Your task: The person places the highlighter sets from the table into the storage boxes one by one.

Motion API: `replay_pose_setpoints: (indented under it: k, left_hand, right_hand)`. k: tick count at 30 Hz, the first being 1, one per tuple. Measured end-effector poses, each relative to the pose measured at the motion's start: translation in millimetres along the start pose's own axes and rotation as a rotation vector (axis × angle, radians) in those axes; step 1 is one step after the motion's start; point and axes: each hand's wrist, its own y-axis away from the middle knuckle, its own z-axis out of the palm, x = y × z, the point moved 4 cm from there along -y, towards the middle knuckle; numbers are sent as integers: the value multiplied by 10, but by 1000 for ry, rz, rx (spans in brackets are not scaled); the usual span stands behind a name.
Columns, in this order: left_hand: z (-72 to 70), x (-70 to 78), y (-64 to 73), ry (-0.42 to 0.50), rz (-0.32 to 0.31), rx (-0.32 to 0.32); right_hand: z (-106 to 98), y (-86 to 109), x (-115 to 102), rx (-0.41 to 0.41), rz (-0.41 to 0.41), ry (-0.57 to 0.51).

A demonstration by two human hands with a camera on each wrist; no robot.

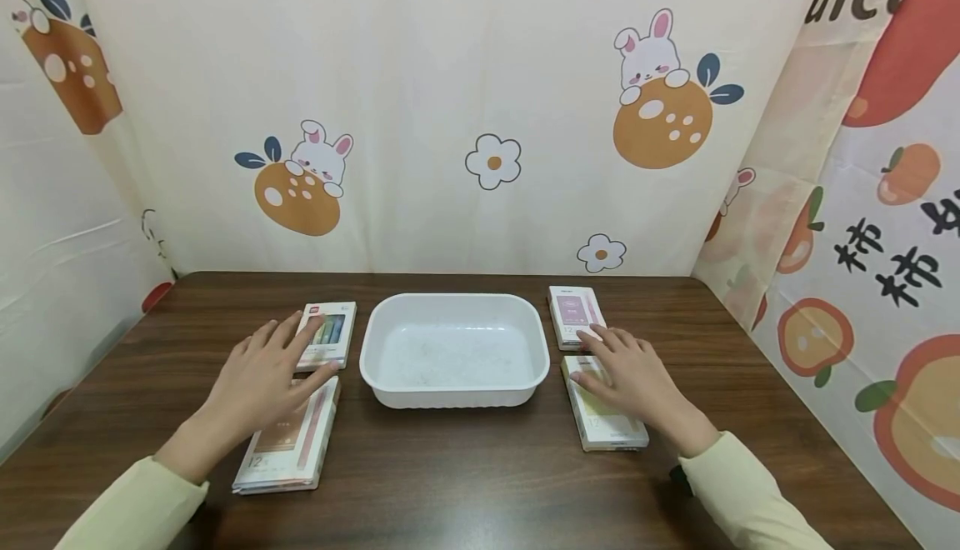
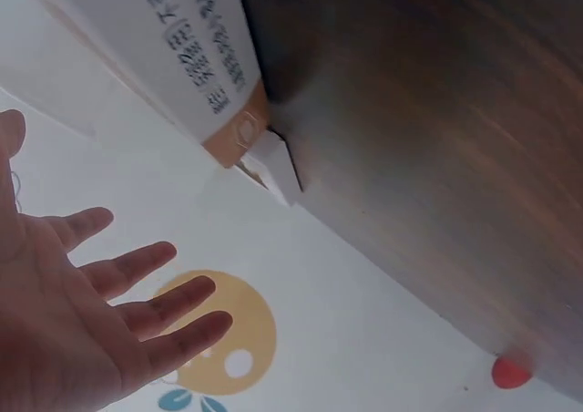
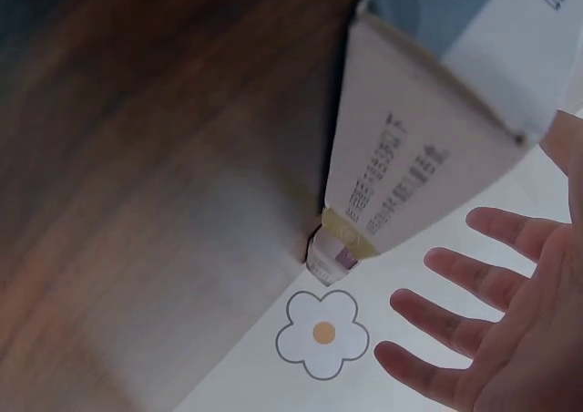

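My left hand (image 1: pixel 258 379) hovers with fingers spread over two flat white boxes. The near-left box (image 1: pixel 279 450) has a brown panel and a "12" on its face; the far-left box (image 1: pixel 339 325) shows a picture of coloured sticks, partly covered by the fingers. On the other side, my right hand (image 1: pixel 637 375) hovers, fingers extended, over the near-right box (image 1: pixel 603 429), which has a yellow-green panel. Its fingertips overlap the lower edge of the far-right box (image 1: pixel 573 307), which has a purple panel. Both wrist views show the palms apart from the boxes, holding nothing.
Between the two pairs of boxes stands a white plastic basin (image 1: pixel 453 398) with nothing inside. Everything rests on a dark brown wooden table (image 1: pixel 465 483). Printed curtains (image 1: pixel 420 100) hang behind the table and along both sides.
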Motion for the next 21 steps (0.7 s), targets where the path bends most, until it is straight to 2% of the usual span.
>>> replay_pose_setpoints:
  k: [5,14,21]
  left_hand:
    - [0,76,-21,8,26,19]
    - [4,200,-49,15,67,-5]
    - [36,266,-90,29,92,-3]
  right_hand:
    - [18,0,-46,-30,-4,6]
    - [47,-1,-107,-39,-33,-19]
    - [76,3,-139,-85,-40,-47]
